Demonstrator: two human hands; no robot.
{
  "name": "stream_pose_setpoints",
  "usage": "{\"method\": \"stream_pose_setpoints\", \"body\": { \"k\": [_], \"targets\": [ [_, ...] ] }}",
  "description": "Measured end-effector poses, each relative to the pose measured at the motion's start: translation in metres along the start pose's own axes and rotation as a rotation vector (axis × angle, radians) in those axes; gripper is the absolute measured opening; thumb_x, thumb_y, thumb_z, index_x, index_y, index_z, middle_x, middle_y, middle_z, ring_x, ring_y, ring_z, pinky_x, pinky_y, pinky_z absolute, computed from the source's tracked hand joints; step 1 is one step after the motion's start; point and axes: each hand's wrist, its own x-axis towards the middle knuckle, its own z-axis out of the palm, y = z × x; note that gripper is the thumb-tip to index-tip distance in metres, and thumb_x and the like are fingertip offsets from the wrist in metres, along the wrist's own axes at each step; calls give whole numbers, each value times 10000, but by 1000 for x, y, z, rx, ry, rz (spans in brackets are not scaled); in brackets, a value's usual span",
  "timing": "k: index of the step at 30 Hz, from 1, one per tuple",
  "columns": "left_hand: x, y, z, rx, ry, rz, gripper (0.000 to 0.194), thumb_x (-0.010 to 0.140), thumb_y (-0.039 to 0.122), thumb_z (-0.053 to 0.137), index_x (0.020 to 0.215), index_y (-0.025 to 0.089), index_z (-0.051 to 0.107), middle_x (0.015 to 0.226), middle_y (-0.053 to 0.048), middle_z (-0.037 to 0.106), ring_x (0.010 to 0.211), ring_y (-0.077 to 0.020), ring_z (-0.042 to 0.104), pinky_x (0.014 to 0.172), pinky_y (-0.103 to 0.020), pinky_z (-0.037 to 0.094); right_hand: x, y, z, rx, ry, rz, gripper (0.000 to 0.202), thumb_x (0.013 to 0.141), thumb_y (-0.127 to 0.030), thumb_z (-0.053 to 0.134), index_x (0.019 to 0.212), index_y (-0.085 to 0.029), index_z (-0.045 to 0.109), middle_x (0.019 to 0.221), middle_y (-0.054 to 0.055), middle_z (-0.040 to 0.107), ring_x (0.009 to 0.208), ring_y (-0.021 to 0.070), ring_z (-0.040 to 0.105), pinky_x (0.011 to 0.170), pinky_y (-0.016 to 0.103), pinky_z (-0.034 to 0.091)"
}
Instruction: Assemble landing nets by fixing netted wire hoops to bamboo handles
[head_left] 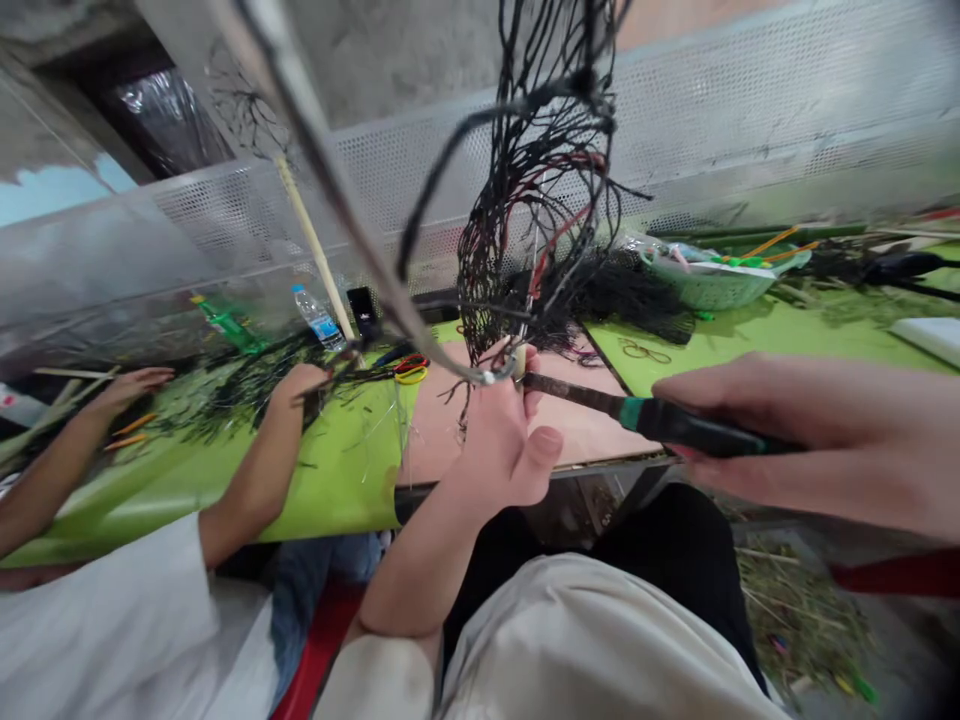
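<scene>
Grips a black-handled tool (pixel 682 425) in the closed right hand (pixel 817 430), at right; curls left hand (pixel 495 425) fingers around the low end of a curved wire (pixel 360 225), with thumb lifted apart, above a pink board (pixel 435 440) on a green table (pixel 345 480); brings the tool tip up against those fingers, exact contact hidden; could slip and jab them if pressing too hard; could also snag the black netted cords (pixel 484 250) just beyond, through careless twisting.
</scene>
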Motion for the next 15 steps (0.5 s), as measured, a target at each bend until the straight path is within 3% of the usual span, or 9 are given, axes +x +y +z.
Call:
{"method": "stream_pose_setpoints", "body": {
  "k": [3, 5, 8, 11, 15],
  "targets": [
    [-1, 1, 0, 2, 46, 23, 654, 914, 773, 345, 1283, 235, 379, 985, -35, 450, 662, -113, 421, 580, -298, 448, 4, 7, -7, 653, -446, 262, 269, 840, -498, 665, 974, -266, 683, 765, 18, 678, 579, 156, 574, 435, 242, 440],
    [-1, 5, -2, 48, 46, 18, 640, 923, 754, 357, 1290, 231, 387, 1020, -56, 472, 729, -141, 477, 638, -326, 497, 5, 8, -6, 999, -589, 384, 251, 829, -469, 654, 958, -254, 663, 792, 26, 649, 556, 134, 515, 405, 223, 370],
    [1, 14, -5, 151, 51, 23, 579, 946, 699, 383, 1267, 218, 414, 1046, -74, 484, 871, -194, 526, 771, -387, 528, 1, 4, 5, 1321, -693, 478, 287, 784, -479, 651, 877, -209, 621, 768, 17, 563, 548, 97, 432, 413, 189, 302],
    [4, 23, -6, 226, 27, 43, 478, 964, 614, 444, 1209, 204, 456, 1018, -66, 481, 950, -216, 525, 862, -423, 513, -6, 3, 23, 1458, -781, 457, 391, 754, -570, 633, 806, -189, 562, 711, -5, 472, 514, 66, 330, 399, 171, 264],
    [8, 25, -6, 127, -7, -5, 508, 941, 644, 484, 1202, 209, 455, 928, -27, 462, 801, -159, 503, 692, -317, 501, -8, 9, 41, 1547, -763, 357, 383, 719, -552, 642, 861, -217, 520, 727, -3, 495, 519, 81, 367, 404, 177, 305]
  ]
}}
